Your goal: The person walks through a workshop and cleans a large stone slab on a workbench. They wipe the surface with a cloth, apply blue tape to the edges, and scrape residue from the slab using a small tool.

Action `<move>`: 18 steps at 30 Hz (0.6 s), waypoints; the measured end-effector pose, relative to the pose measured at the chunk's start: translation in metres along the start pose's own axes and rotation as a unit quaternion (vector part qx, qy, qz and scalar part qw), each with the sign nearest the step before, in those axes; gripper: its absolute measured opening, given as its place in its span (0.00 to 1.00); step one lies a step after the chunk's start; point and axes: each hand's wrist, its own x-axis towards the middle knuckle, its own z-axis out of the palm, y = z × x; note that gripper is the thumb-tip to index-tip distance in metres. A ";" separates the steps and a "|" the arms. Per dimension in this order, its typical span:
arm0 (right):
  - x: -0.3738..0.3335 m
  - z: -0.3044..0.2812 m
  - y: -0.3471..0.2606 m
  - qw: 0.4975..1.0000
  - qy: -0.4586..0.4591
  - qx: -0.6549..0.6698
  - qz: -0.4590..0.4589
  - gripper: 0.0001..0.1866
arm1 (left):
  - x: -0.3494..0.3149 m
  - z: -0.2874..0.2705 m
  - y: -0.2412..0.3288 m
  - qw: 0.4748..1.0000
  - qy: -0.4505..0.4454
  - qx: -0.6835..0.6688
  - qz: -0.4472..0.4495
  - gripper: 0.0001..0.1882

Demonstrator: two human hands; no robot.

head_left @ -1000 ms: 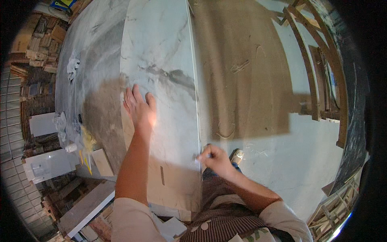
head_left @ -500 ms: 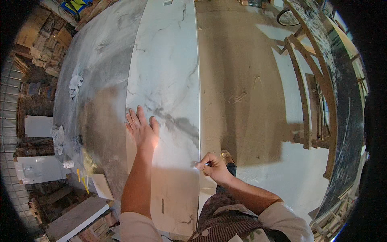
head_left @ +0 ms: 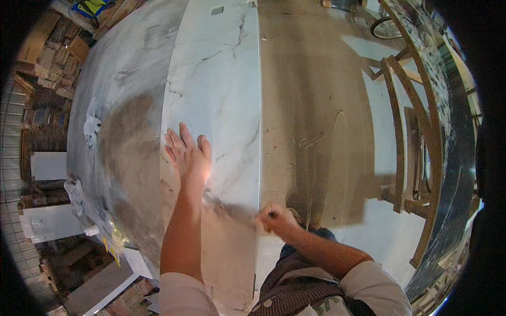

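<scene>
A long white slab (head_left: 226, 95) with grey, marble-like veins lies in front of me, running away from my body. My left hand (head_left: 187, 155) is on its top surface near the left edge, fingers spread and nothing in them. At the slab's right edge, my right hand (head_left: 276, 218) is closed with its fingers curled in. Something small and dark shows between those fingers, too small to make out. The fingertips are at the edge or just against it.
The slab rests over a grey, dusty surface (head_left: 126, 58) with crumpled white plastic (head_left: 91, 129) on it. Brown dusty floor (head_left: 316, 174) stretches along the right. A wooden frame (head_left: 398, 131) holds a dark slab farther right. Stacked offcuts (head_left: 58, 68) line the left.
The slab's veins have slid toward me in the picture, so my body and both hands have advanced along it. My right hand still follows the right edge; my left stays spread.
</scene>
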 end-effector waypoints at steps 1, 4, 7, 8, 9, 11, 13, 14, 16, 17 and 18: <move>-0.006 0.002 0.002 0.992 -0.021 0.068 0.101 0.10 | 0.009 -0.001 0.004 1.000 0.001 0.000 0.000 0.37; 0.055 -0.019 -0.038 0.999 0.037 -0.004 -0.034 0.12 | 0.032 -0.002 0.019 1.000 0.013 -0.001 0.011 0.37; 0.165 -0.059 -0.120 0.990 0.118 -0.074 -0.026 0.15 | 0.052 -0.002 0.034 0.999 0.019 -0.010 0.024 0.37; 0.198 -0.070 -0.150 0.983 0.156 -0.087 -0.050 0.14 | 0.059 -0.001 0.039 0.999 0.020 -0.016 0.028 0.37; 0.216 -0.078 -0.172 0.972 0.197 -0.101 -0.073 0.13 | 0.066 0.001 0.046 0.999 0.023 -0.016 0.035 0.37; 0.217 -0.076 -0.162 0.972 0.180 -0.139 -0.063 0.12 | 0.086 0.004 0.049 0.999 0.034 -0.008 0.035 0.36; 0.188 -0.071 -0.115 0.967 0.139 -0.135 -0.166 0.12 | 0.112 0.002 0.060 0.998 0.046 -0.011 0.050 0.36; 0.159 -0.055 -0.101 0.978 0.107 -0.147 -0.105 0.11 | 0.121 0.001 0.057 0.998 0.048 -0.006 0.047 0.35; 0.098 -0.036 -0.076 0.980 0.057 -0.190 0.015 0.10 | 0.152 0.002 0.073 0.998 0.045 -0.016 0.049 0.35; 0.093 -0.035 -0.087 0.988 0.031 -0.151 0.015 0.11 | 0.171 0.001 0.085 0.997 0.049 -0.021 0.051 0.35; 0.099 -0.038 -0.096 0.994 0.003 -0.111 0.016 0.12 | 0.190 0.000 0.094 0.997 0.059 -0.015 0.054 0.35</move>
